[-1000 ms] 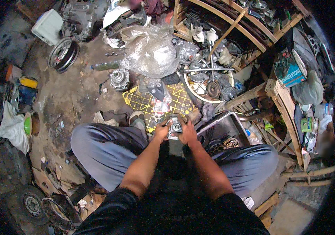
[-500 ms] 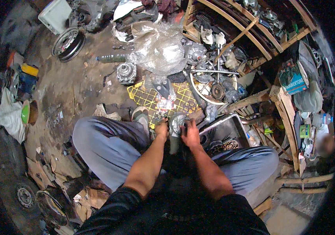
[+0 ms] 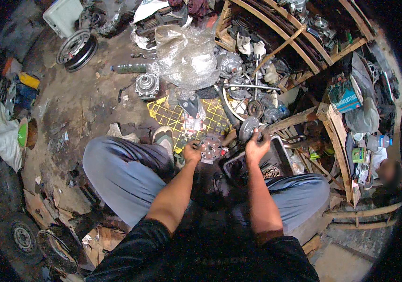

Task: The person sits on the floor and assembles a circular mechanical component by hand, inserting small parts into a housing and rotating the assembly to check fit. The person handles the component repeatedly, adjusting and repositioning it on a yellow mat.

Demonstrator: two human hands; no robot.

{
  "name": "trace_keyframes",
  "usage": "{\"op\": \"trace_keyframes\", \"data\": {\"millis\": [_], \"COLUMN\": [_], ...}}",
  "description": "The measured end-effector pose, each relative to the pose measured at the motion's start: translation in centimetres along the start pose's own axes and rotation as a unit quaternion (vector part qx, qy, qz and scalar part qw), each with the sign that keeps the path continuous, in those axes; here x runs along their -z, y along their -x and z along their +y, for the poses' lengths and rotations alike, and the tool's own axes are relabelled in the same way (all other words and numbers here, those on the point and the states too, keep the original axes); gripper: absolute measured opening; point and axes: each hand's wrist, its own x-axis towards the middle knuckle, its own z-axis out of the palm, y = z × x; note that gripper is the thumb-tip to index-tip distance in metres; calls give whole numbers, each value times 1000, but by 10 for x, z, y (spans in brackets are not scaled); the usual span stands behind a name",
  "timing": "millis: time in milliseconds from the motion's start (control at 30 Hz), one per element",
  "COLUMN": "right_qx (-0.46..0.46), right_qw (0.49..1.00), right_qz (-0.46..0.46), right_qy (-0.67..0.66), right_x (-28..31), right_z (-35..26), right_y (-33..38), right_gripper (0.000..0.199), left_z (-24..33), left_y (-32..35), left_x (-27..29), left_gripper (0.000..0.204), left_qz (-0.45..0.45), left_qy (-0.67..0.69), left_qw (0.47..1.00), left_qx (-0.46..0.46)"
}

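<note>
My left hand point(image 3: 192, 152) is closed at the left edge of a round dark metal plate with several holes point(image 3: 211, 148), gripping its rim. Up and to the right, my right hand point(image 3: 257, 146) grips a round grey metal cover point(image 3: 249, 128), tilted and apart from the plate. Its fingers curl around the cover's lower edge. Just beyond both hands lies a yellow grid panel point(image 3: 158, 109) with small metal parts on it. Below my right hand is a dark rectangular tray point(image 3: 291, 162) holding metal parts, partly hidden by my forearm.
A round metal housing point(image 3: 147, 86), a plastic bottle point(image 3: 130, 68) and bubble wrap point(image 3: 187, 56) lie ahead. At right stand a wooden frame point(image 3: 337, 136) and a blue box point(image 3: 345, 97). A wheel rim point(image 3: 77, 50) sits far left; my bent knees flank the work.
My right hand has lifted the round grey cover up and to the right, uncovering the plate with holes. My left hand stays near the same place. The view has shifted slightly.
</note>
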Motion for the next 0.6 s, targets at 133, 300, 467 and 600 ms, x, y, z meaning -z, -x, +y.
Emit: {"op": "trace_keyframes", "data": {"millis": [133,300,467,600], "right_qx": [-38,-41,-104,-98], "right_qw": [999,998,993,993], "right_qz": [-33,-50,-53,-59], "right_qy": [1,-9,-28,-38], "right_x": [-3,-10,-16,-18], "right_z": [9,9,13,21], "right_y": [22,32,35,40], "right_gripper": [21,20,19,21], "left_z": [1,-17,-6,5], "left_y": [-1,-1,3,7], "left_x": [5,7,10,10], "left_gripper": [23,26,34,34], "left_qz": [-21,-43,-70,-5], "left_qy": [-17,121,125,3], "left_qw": [999,990,990,995], "left_qx": [-28,-55,-11,-98]}}
